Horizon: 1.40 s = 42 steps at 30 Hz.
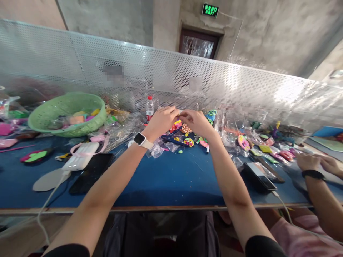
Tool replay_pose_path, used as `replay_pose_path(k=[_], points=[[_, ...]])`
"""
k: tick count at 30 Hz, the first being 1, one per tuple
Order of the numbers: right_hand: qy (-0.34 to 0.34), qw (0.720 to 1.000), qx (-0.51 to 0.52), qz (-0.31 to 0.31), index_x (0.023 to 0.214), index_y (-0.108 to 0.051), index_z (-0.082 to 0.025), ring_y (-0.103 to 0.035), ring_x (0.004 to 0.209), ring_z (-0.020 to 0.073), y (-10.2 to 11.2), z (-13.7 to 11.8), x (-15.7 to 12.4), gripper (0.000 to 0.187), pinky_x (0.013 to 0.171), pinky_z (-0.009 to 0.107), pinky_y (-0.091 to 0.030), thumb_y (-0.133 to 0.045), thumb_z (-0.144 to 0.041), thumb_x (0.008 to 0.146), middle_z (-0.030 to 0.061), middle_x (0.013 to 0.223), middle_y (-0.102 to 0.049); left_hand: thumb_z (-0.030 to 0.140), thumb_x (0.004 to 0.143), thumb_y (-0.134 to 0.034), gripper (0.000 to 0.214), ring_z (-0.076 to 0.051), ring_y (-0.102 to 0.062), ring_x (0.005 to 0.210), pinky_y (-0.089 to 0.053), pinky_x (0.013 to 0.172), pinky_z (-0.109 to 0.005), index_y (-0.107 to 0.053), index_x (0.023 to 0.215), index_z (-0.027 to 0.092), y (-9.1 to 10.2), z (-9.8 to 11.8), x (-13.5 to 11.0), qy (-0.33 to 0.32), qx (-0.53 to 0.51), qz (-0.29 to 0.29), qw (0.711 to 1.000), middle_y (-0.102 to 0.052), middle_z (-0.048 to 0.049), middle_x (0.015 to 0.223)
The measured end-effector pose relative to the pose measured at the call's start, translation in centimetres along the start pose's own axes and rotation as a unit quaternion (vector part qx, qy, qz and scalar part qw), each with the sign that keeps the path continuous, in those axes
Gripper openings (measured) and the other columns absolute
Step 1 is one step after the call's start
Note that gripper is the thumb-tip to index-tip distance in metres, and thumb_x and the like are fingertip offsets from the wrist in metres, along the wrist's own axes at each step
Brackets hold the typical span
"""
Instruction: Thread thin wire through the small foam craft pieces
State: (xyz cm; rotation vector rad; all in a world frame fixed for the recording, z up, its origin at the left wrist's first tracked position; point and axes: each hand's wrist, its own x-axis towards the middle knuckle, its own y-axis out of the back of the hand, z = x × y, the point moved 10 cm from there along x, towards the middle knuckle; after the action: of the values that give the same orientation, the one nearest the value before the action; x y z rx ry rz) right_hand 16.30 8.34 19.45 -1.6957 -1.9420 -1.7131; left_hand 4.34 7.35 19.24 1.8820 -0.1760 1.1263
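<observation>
My left hand (pixel 166 119), with a watch (pixel 140 139) on its wrist, reaches to the middle of the table's far side. Facing it, my right hand (pixel 195 121) meets it fingertip to fingertip. Both hands are closed in a pinch; whatever lies between the fingers is too small or hidden to make out. Just below them are a red and yellow clay-like piece (pixel 176 125) and an orange-brown spotted piece (pixel 185 129). Nearer to me lie a dark-blue-handled tool (pixel 171 139), a small yellow and pink figure (pixel 189 142) and a light green bit (pixel 180 152).
A green basket (pixel 66 132) with colourful packets stands left, near a white power bank (pixel 81 157) and a black phone (pixel 89 175). A red-capped bottle (pixel 150 109) stands before the perforated metal screen (pixel 166 71). At right are a black box-like device (pixel 258 177) and a co-worker's hands (pixel 309 161).
</observation>
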Motion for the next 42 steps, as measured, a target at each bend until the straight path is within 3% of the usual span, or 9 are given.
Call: replay_pose_path(k=[5, 11, 14, 20, 23, 30, 36, 39, 42], points=[[0.021, 0.997, -0.064, 0.039, 0.089, -0.069, -0.024, -0.066, 0.083, 0.0205, 0.2, -0.7, 0.2, 0.032, 0.083, 0.034, -0.047, -0.057, -0.038, 0.114, 0.0052, 0.089, -0.076, 0.020, 0.103, -0.068, 0.015, -0.020, -0.067, 0.078, -0.051, 0.076, -0.034, -0.073, 0.089, 0.017, -0.4, -2.0, 0.0, 0.113, -0.144, -0.002, 0.983, -0.076, -0.0077, 0.086], [0.023, 0.993, -0.109, 0.025, 0.096, -0.074, -0.021, -0.066, 0.083, 0.0209, -0.4, -0.6, 0.3, 0.035, 0.083, 0.033, -0.047, -0.052, -0.038, 0.117, 0.0071, 0.092, -0.079, 0.033, 0.107, -0.070, 0.033, -0.014, -0.061, 0.064, -0.047, 0.066, -0.029, -0.078, 0.079, 0.017, -2.7, -4.3, -0.5, 0.212, -0.366, -0.057, 0.904, -0.071, -0.0036, 0.069], [0.020, 0.992, -0.121, 0.011, 0.103, -0.076, -0.020, -0.069, 0.087, 0.0211, -0.8, -0.8, 0.2, 0.025, 0.083, 0.032, -0.046, -0.057, -0.029, 0.115, 0.0074, 0.098, -0.081, 0.041, 0.107, -0.072, 0.036, -0.014, -0.063, 0.066, -0.048, 0.067, -0.029, -0.082, 0.082, 0.017, -3.9, -5.2, -0.9, 0.236, -0.430, -0.096, 0.866, -0.076, -0.0063, 0.076], [0.016, 0.984, -0.177, -0.008, 0.109, -0.079, -0.021, -0.073, 0.093, 0.0226, -1.5, -1.3, 0.2, 0.020, 0.088, 0.033, -0.044, -0.059, -0.024, 0.115, 0.0085, 0.106, -0.085, 0.035, 0.105, -0.076, 0.021, -0.015, -0.066, 0.072, -0.050, 0.066, -0.029, -0.088, 0.101, 0.018, -5.7, -6.0, -2.1, 0.272, -0.514, -0.145, 0.800, -0.083, -0.0104, 0.090], [0.010, 0.984, -0.178, 0.001, 0.106, -0.078, -0.021, -0.072, 0.089, 0.0221, -1.5, -1.1, 0.2, 0.021, 0.085, 0.033, -0.043, -0.059, -0.025, 0.114, 0.0081, 0.102, -0.084, 0.035, 0.103, -0.078, 0.020, -0.016, -0.069, 0.077, -0.052, 0.067, -0.028, -0.087, 0.103, 0.017, -5.5, -5.9, -1.6, 0.245, -0.506, -0.127, 0.817, -0.084, -0.0106, 0.095], [-0.034, 0.994, -0.098, 0.032, 0.098, -0.075, -0.021, -0.067, 0.075, 0.0193, -0.7, 0.2, 0.2, 0.018, 0.078, 0.031, -0.044, -0.061, -0.025, 0.108, 0.0037, 0.085, -0.079, 0.024, 0.104, -0.073, 0.014, -0.017, -0.076, 0.085, -0.059, 0.082, -0.031, -0.082, 0.099, 0.014, -2.9, -5.5, -0.4, 0.202, -0.371, -0.028, 0.906, -0.085, -0.0104, 0.097], [-0.053, 0.995, -0.067, 0.043, 0.092, -0.073, -0.021, -0.067, 0.075, 0.0197, -0.6, 0.9, 0.2, 0.022, 0.077, 0.032, -0.044, -0.061, -0.029, 0.108, 0.0039, 0.081, -0.079, 0.020, 0.107, -0.070, 0.010, -0.025, -0.077, 0.103, -0.056, 0.101, -0.043, -0.079, 0.103, 0.017, -0.5, -2.5, 0.0, 0.112, -0.165, -0.002, 0.980, -0.084, -0.0111, 0.104], [-0.052, 0.995, -0.072, 0.041, 0.093, -0.073, -0.021, -0.068, 0.077, 0.0198, -0.5, 0.9, 0.2, 0.025, 0.077, 0.032, -0.044, -0.059, -0.031, 0.111, 0.0045, 0.084, -0.080, 0.021, 0.109, -0.068, 0.012, -0.028, -0.076, 0.109, -0.052, 0.107, -0.047, -0.077, 0.102, 0.018, 0.0, -1.4, 0.1, 0.081, -0.109, 0.006, 0.991, -0.084, -0.0113, 0.106], [-0.004, 0.990, -0.134, 0.034, 0.100, -0.074, -0.021, -0.071, 0.083, 0.0208, -0.2, 0.1, 0.2, 0.027, 0.082, 0.033, -0.043, -0.054, -0.031, 0.115, 0.0059, 0.093, -0.083, 0.028, 0.109, -0.068, 0.017, -0.023, -0.075, 0.096, -0.055, 0.096, -0.039, -0.079, 0.100, 0.018, 0.0, -2.7, 0.0, 0.136, -0.209, 0.025, 0.968, -0.084, -0.0092, 0.100]])
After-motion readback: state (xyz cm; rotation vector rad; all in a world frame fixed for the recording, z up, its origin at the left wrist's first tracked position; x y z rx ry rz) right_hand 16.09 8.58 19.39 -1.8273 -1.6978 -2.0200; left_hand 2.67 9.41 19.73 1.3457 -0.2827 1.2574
